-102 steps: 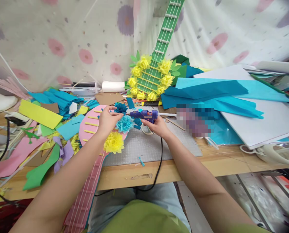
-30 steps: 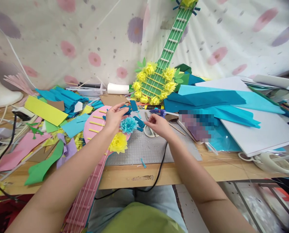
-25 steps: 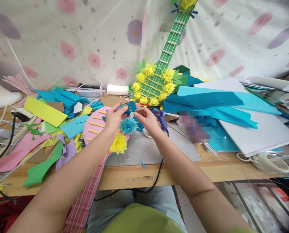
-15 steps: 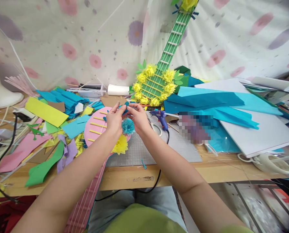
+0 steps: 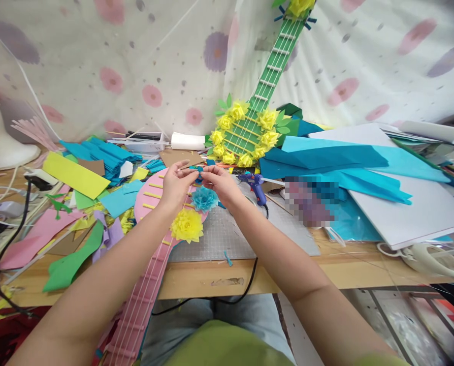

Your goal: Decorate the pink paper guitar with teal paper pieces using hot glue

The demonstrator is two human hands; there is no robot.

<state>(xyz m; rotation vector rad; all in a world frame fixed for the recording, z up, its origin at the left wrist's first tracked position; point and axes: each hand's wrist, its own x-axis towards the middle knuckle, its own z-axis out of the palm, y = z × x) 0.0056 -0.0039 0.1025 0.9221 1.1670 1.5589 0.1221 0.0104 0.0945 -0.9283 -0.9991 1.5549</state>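
Note:
My left hand (image 5: 178, 185) and my right hand (image 5: 221, 184) meet above a pink paper guitar (image 5: 145, 197), fingertips pinched on a small dark teal paper piece (image 5: 197, 174). Fingers cover much of that piece, so its full shape is hidden. Just below them, a light blue paper flower (image 5: 204, 199) and a yellow paper flower (image 5: 187, 226) sit at the right edge of the guitar's round body. Yellow strips cross the body, and white strings run down its neck (image 5: 139, 295) over the table's front edge.
A blue glue gun (image 5: 254, 185) lies on a grey cutting mat (image 5: 288, 236), its black cord hanging off the front. Behind stands a green paper guitar (image 5: 246, 129) with yellow flowers. Paper scraps (image 5: 74, 175) crowd the left; teal sheets (image 5: 326, 157) and a white board (image 5: 406, 213) lie right.
My left hand has turned slightly and shifted left, uncovering more of the yellow and blue flowers. Both hands still pinch the teal paper piece. The whole view has shifted a little.

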